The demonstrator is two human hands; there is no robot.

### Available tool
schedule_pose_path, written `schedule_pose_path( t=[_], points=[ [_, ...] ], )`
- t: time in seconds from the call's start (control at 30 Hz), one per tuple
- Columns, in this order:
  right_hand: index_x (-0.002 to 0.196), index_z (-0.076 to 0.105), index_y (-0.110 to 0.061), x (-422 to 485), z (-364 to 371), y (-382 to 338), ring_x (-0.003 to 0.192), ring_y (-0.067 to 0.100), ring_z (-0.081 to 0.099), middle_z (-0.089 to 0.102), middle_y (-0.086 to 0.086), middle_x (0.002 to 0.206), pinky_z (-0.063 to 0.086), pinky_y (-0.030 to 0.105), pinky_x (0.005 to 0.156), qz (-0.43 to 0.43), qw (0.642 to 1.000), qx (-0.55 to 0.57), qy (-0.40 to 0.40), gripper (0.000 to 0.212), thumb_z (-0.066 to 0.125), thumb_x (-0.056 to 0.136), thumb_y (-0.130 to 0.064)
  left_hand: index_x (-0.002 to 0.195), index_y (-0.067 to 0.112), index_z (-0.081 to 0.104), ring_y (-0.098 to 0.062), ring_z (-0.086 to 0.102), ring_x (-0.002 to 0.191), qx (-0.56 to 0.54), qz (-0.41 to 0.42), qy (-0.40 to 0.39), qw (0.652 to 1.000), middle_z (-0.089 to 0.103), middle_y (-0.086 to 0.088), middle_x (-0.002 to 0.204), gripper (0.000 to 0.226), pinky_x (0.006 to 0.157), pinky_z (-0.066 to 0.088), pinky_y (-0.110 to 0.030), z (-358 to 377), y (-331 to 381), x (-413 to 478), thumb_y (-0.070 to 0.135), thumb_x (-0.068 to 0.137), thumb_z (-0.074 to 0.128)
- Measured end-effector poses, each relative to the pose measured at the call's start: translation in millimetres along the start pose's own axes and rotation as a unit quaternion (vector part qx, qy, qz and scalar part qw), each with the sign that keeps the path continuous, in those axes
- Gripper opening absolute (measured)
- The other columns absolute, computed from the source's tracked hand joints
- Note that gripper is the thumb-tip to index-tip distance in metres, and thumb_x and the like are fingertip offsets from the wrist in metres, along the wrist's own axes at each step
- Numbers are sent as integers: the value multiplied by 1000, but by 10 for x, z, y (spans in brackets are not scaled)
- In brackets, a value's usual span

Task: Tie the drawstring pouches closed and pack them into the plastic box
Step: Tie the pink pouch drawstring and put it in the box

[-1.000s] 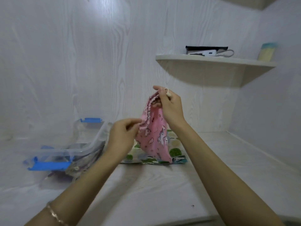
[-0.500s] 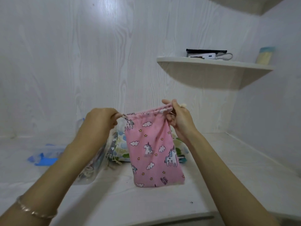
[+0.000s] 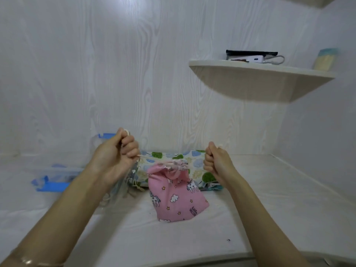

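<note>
A pink unicorn-print pouch (image 3: 178, 197) hangs between my hands just above the white surface, its mouth gathered tight. My left hand (image 3: 117, 157) grips the left end of the drawstring (image 3: 148, 156) in a fist. My right hand (image 3: 217, 162) grips the right end, pulled out to the side. Behind the pink pouch lies a white pouch with green and blue blobs (image 3: 194, 160), flat on the surface. The clear plastic box (image 3: 119, 187) with blue clips sits at the left, mostly hidden by my left forearm.
The box lid with blue clasps (image 3: 52, 182) lies at the far left. A corner shelf (image 3: 260, 74) on the right wall carries a power bank, a dark case and a small pack. Walls close in behind and to the right.
My hands moved apart, pulling the drawstring ends outward, and the pouch mouth went from flat and open to bunched shut. The pouch body dropped lower.
</note>
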State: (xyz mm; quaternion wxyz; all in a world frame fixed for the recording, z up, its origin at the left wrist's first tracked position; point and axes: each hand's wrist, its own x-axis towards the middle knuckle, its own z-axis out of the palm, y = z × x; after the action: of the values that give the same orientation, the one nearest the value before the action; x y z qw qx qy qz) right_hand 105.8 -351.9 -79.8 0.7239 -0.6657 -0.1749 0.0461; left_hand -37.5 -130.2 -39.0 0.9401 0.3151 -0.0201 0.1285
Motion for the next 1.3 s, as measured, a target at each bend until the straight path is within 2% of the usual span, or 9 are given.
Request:
schedule_pose_path(
  t=[0.2, 0.37, 0.53, 0.63, 0.8, 0.9, 1.03, 1.23, 1.3],
  points=[
    [62, 51, -14, -93, 337, -170, 43, 9, 31, 42, -12, 45, 26, 23, 45, -58, 913, -384, -122, 40, 49, 99, -28, 73, 11, 56, -6, 39, 43, 351, -25, -80, 933, 56, -3, 65, 30, 40, 32, -13, 122, -349, -195, 20, 99, 42],
    [77, 60, 7, -107, 631, -420, 63, 19, 48, 52, 11, 68, 40, 33, 60, -58, 856, -441, -265, 20, 56, 91, -7, 89, 10, 73, -14, 70, 88, 531, 33, -137, 836, 75, -3, 92, 27, 83, 54, -19, 381, -354, -266, 23, 96, 50],
    [91, 52, -9, -215, 722, -467, 47, 5, 39, 47, -4, 64, 29, 19, 43, -24, 914, -283, -292, 11, 56, 86, 0, 85, 9, 73, -6, 64, 71, 538, 155, -32, 828, 72, -5, 81, 23, 66, 52, -14, 376, -339, -49, 18, 95, 54],
    [77, 59, -15, -213, 671, -424, 49, 6, 32, 42, -4, 59, 24, 19, 46, -5, 928, -241, -283, 18, 54, 90, -4, 81, 7, 71, -9, 62, 60, 503, 146, 23, 851, 66, -5, 73, 23, 56, 50, -16, 297, -328, 138, 17, 95, 55],
    [86, 69, -5, -234, 617, -334, 53, 8, 30, 47, -4, 60, 17, 23, 47, 58, 946, -60, -313, 27, 46, 92, -18, 85, 3, 72, -13, 54, 54, 553, 107, 54, 824, 60, -6, 67, 22, 46, 45, -18, 147, -386, 349, 19, 93, 59],
    [86, 69, -9, -242, 567, -241, 50, 6, 33, 47, -7, 55, 24, 17, 45, 36, 954, -89, -285, 30, 50, 99, -27, 93, 9, 71, -16, 60, 60, 562, 95, 53, 820, 67, -7, 74, 18, 55, 49, -25, 70, -454, 376, 24, 91, 63],
    [95, 69, -2, -249, 520, -187, 47, 5, 33, 47, -6, 55, 27, 15, 42, 36, 972, -92, -216, 35, 52, 98, -32, 105, 24, 58, -9, 59, 78, 660, 185, 107, 721, 60, 3, 92, 36, 64, 46, -23, 19, -541, 225, 47, 80, 69],
    [93, 71, -4, -237, 498, -154, 49, 6, 34, 47, 1, 61, 25, 15, 41, 52, 974, -26, -219, 31, 50, 100, -27, 90, 6, 70, -13, 65, 55, 519, 103, 30, 848, 70, -10, 67, 8, 57, 56, -22, -28, -552, 59, 8, 83, 71],
    [98, 69, -2, -239, 495, -145, 47, 5, 34, 48, -2, 59, 24, 15, 40, 49, 975, -31, -214, 32, 50, 100, -27, 85, 8, 72, -15, 67, 61, 499, 125, 46, 856, 72, -9, 70, 6, 62, 58, -26, -45, -527, 65, 9, 86, 67]
  ],
)
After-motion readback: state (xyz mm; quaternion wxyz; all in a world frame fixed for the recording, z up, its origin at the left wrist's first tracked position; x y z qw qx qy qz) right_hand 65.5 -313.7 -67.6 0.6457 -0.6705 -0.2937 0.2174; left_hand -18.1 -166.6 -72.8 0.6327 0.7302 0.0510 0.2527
